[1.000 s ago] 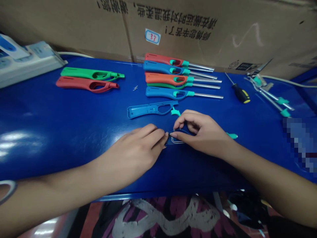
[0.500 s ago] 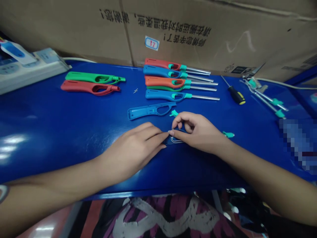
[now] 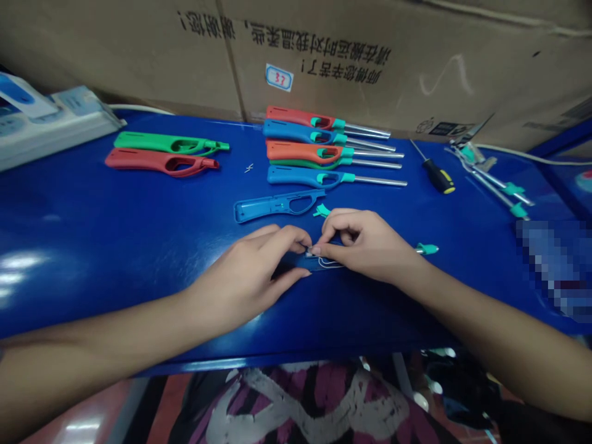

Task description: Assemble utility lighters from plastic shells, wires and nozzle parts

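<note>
Two hands meet over a blue casing (image 3: 317, 267) on the table (image 3: 139, 240). The right hand (image 3: 365, 250) forms a narrow pinch of thumb and forefinger, apparently holding a small pale part (image 3: 309, 252). The left hand (image 3: 254, 265) has its fingertips at the same part and its thumb well apart from them, at the casing's near side; whether it grips the casing cannot be told, since the hands hide much of it. White wires (image 3: 329, 266) loop out beside the right thumb. Good practice, as judged here: steady the casing with the left thumb, work the part with light fingertip pressure, and keep the wires slack and clear of the casing's edge, where a strand could be nipped. An open blue shell (image 3: 259, 208) lies just beyond, hollow side up, with a green trigger (image 3: 321, 211) near its tip.
</note>
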A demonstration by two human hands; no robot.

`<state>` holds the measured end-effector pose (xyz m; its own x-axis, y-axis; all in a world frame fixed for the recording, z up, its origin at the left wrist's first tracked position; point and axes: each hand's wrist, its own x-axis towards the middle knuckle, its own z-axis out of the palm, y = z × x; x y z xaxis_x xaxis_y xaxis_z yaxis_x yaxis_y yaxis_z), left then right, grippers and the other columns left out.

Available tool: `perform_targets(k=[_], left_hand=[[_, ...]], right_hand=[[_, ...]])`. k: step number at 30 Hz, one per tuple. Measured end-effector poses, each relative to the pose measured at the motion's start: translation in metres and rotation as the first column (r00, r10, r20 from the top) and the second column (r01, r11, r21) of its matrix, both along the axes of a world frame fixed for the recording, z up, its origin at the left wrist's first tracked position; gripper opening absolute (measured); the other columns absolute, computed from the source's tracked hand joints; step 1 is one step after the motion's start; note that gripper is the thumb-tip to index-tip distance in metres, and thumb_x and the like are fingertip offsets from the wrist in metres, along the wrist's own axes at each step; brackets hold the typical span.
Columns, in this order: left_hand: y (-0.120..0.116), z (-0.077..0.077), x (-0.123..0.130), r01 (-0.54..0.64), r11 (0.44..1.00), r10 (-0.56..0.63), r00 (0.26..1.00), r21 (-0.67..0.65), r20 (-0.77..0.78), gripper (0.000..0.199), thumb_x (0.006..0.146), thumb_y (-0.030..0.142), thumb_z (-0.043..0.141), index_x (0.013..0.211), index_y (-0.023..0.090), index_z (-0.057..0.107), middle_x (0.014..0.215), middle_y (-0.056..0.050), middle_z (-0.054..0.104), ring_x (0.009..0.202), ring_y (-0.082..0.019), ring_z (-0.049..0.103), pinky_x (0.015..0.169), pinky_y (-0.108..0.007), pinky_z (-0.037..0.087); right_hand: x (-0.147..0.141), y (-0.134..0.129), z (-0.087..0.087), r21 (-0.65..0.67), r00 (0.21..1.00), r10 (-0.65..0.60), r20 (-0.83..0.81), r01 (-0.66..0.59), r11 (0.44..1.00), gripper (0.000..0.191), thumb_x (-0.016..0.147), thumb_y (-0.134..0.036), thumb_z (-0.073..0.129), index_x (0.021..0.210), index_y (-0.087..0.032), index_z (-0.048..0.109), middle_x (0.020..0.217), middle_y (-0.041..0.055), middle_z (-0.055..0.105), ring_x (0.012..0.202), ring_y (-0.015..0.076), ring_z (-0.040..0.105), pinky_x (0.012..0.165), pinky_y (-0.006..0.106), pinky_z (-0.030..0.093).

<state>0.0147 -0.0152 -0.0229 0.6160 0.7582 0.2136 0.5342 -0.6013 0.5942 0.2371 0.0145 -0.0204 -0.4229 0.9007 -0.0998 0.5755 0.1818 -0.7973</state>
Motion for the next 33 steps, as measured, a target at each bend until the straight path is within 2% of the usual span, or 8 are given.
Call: perform_targets(k=[4, 6, 8, 10, 14, 21, 28, 33], left_hand=[[0.001, -0.001, -0.002, 0.030, 0.999, -0.030, 0.999, 0.025, -0.013, 0.029, 0.093, 0.023, 0.069, 0.119, 0.017, 0.058, 0.113, -0.003, 0.070, 0.107, -0.016, 0.065, 0.093, -0.028, 0.053], [0.003, -0.001, -0.003, 0.051, 0.998, -0.051, 0.999, 0.032, -0.012, 0.030, 0.093, 0.024, 0.068, 0.121, 0.016, 0.060, 0.115, -0.005, 0.069, 0.109, -0.017, 0.064, 0.096, -0.029, 0.052], [0.005, 0.000, -0.004, 0.061, 0.998, -0.061, 0.998, 0.022, 0.006, 0.031, 0.093, 0.023, 0.068, 0.123, 0.015, 0.062, 0.114, -0.006, 0.069, 0.108, -0.018, 0.064, 0.095, -0.030, 0.052], [0.006, 0.001, -0.006, 0.067, 0.998, -0.067, 0.997, 0.001, 0.027, 0.030, 0.093, 0.022, 0.067, 0.123, 0.015, 0.065, 0.110, -0.006, 0.068, 0.104, -0.017, 0.064, 0.092, -0.030, 0.053], [0.009, 0.003, -0.007, 0.093, 0.995, -0.091, 0.995, -0.029, 0.038, 0.028, 0.094, 0.020, 0.063, 0.122, 0.016, 0.068, 0.104, -0.005, 0.065, 0.096, -0.016, 0.062, 0.086, -0.028, 0.052], [0.009, 0.001, -0.007, 0.096, 0.995, -0.096, 0.995, -0.019, 0.018, 0.027, 0.097, 0.022, 0.061, 0.122, 0.014, 0.070, 0.103, -0.007, 0.060, 0.097, -0.018, 0.060, 0.087, -0.030, 0.051], [0.007, 0.001, -0.007, 0.096, 0.995, -0.095, 0.995, 0.003, -0.036, 0.025, 0.098, 0.022, 0.058, 0.117, 0.011, 0.071, 0.095, -0.007, 0.057, 0.091, -0.019, 0.059, 0.084, -0.032, 0.053], [0.009, 0.002, -0.009, 0.082, 0.996, -0.081, 0.997, -0.035, 0.015, 0.025, 0.095, 0.023, 0.063, 0.117, 0.014, 0.072, 0.098, -0.006, 0.062, 0.092, -0.016, 0.062, 0.084, -0.029, 0.054]], right_hand=[[0.007, 0.002, 0.005, -0.029, 0.995, 0.042, -0.088, -0.045, 0.999, 0.023, 0.090, -0.035, 0.067, 0.078, -0.016, 0.071, 0.081, 0.0012, 0.062, 0.059, 0.0091, 0.046, 0.053, 0.026, 0.035], [0.013, 0.001, 0.011, 0.056, 0.994, 0.062, -0.087, -0.057, 0.997, 0.022, 0.095, -0.034, 0.061, 0.085, -0.016, 0.072, 0.086, 0.0025, 0.064, 0.064, 0.0100, 0.050, 0.057, 0.026, 0.039], [0.018, -0.002, 0.018, 0.219, 0.995, 0.104, -0.007, -0.100, 0.971, 0.016, 0.095, -0.028, 0.061, 0.089, -0.017, 0.071, 0.089, 0.0022, 0.064, 0.069, 0.0106, 0.053, 0.061, 0.026, 0.041], [0.022, -0.006, 0.022, 0.342, 0.976, 0.160, 0.145, -0.201, 0.918, 0.012, 0.095, -0.025, 0.061, 0.092, -0.018, 0.071, 0.092, 0.0021, 0.065, 0.078, 0.0118, 0.058, 0.066, 0.026, 0.042], [0.023, -0.011, 0.020, 0.371, 0.889, 0.216, 0.403, -0.375, 0.849, 0.014, 0.098, -0.027, 0.059, 0.104, -0.021, 0.070, 0.103, 0.0022, 0.067, 0.083, 0.0128, 0.064, 0.061, 0.026, 0.040], [0.020, -0.005, 0.002, 0.345, 0.924, 0.262, 0.280, -0.351, 0.870, 0.013, 0.099, -0.022, 0.058, 0.097, -0.020, 0.071, 0.099, 0.0018, 0.071, 0.086, 0.0129, 0.067, 0.071, 0.024, 0.046], [0.014, -0.009, -0.002, 0.473, 0.873, 0.207, 0.441, -0.422, 0.774, 0.028, 0.102, -0.026, 0.049, 0.086, -0.017, 0.071, 0.091, 0.0036, 0.073, 0.074, 0.0139, 0.067, 0.062, 0.027, 0.042], [0.017, -0.010, 0.007, 0.439, 0.903, 0.227, 0.365, -0.382, 0.814, 0.022, 0.102, -0.027, 0.052, 0.096, -0.020, 0.073, 0.102, 0.0024, 0.073, 0.086, 0.0136, 0.069, 0.069, 0.025, 0.047]])
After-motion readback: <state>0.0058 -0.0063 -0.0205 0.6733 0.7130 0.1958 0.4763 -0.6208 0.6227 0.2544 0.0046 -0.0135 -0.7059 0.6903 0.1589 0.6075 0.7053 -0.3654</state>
